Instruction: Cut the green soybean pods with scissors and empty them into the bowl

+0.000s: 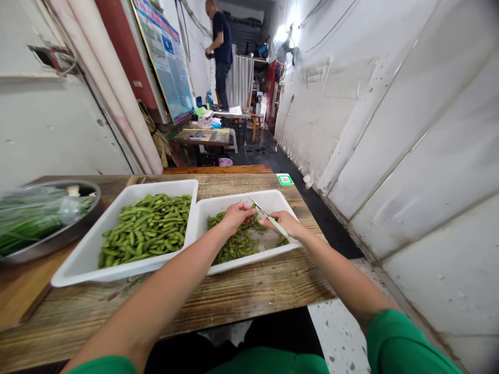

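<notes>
Right hand (pixel 287 221) holds scissors (pixel 276 225) — pointed, pale-green handled.

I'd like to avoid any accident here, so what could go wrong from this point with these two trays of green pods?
The blade of the cutting tool in the right hand is very close to the left hand, so a slip might nick it. The right tray sits near the right edge of the table; a hard nudge could tip it off. The left tray stands right alongside, so stray bits might get flicked into it.
</notes>
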Available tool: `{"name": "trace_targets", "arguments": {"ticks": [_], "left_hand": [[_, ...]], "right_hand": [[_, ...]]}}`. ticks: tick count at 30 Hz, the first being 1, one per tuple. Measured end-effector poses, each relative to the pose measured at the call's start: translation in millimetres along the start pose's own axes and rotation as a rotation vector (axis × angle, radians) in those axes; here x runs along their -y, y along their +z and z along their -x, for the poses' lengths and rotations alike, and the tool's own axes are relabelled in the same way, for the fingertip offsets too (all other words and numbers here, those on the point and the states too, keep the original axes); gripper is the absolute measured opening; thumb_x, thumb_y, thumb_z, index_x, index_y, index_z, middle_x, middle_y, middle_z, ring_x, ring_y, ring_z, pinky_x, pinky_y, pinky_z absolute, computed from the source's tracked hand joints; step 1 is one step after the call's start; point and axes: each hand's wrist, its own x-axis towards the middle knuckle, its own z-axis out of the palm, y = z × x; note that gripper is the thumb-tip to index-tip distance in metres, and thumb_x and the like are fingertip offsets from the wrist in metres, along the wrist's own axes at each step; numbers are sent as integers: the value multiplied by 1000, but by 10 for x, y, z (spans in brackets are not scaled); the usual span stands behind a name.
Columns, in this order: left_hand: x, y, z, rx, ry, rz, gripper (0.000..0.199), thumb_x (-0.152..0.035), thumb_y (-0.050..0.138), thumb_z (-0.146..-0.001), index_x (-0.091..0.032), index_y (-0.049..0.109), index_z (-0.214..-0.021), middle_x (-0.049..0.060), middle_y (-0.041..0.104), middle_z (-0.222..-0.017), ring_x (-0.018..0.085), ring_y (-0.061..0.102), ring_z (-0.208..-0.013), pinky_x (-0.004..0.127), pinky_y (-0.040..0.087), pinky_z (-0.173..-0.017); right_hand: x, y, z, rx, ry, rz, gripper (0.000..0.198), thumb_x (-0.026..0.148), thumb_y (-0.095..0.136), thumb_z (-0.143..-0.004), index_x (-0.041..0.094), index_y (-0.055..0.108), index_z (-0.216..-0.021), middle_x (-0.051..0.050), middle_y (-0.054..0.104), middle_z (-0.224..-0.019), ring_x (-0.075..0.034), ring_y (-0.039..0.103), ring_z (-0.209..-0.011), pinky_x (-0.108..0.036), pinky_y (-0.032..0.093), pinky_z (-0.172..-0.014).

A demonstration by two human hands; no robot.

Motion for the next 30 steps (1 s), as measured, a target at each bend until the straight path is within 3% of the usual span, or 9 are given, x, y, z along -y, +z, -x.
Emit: {"name": "trace_targets", "arguments": {"ticks": [3,8,12,16,23,26,30], "left_hand": [[9,-4,18,-15,28,-51,20,-19,73,-57,-14,55,-61,-1,57,-53,6,46,-43,18,34,-43],[33,-14,16,-59,-128,-55,18,-15,72,-58,-14,54,-60,-2,54,-49,7,43,-39,19,31,-40],[74,-18,-29,-107,-155,-47,16,-11,71,-58,-14,55,-63,-4,49,-42,6,38,-34,19,26,-37],[50,-13,-42,-116,-137,-10,15,-9,70,-58,-12,56,-64,-4,49,-43,4,36,-32,18,24,-34],[-81,36,16,-40,-85,143,16,-6,63,-65,-13,49,-64,3,62,-62,9,59,-54,19,46,-52],[-71,24,11,-20,-45,120,15,-12,67,-64,-12,52,-68,3,63,-62,8,54,-47,18,42,-45],[-16,-13,-28,-12,26,22,15,-21,68,-65,-9,61,-70,2,60,-58,5,46,-40,16,33,-38]], "right_hand": [[31,-6,15,25,34,10,43,56,57,-67,14,53,-56,6,37,-40,-6,33,-36,-18,24,-38],[23,12,13,91,144,25,48,60,59,-63,16,45,-49,5,37,-34,-7,35,-29,-19,25,-32],[14,15,11,116,198,-16,49,62,62,-61,17,45,-51,5,39,-33,-9,39,-26,-19,29,-29],[-18,21,-9,75,185,-59,48,62,60,-64,16,47,-56,6,39,-35,-8,40,-28,-18,30,-31],[-77,45,-54,-34,36,70,47,58,55,-70,12,60,-71,6,42,-40,-6,38,-34,-17,26,-37],[-61,39,-56,-30,16,51,46,57,57,-70,12,61,-74,5,43,-42,-6,39,-35,-17,27,-37],[-40,28,-49,28,92,-61,46,59,60,-66,14,58,-75,5,45,-44,-8,43,-35,-18,33,-35]]}}
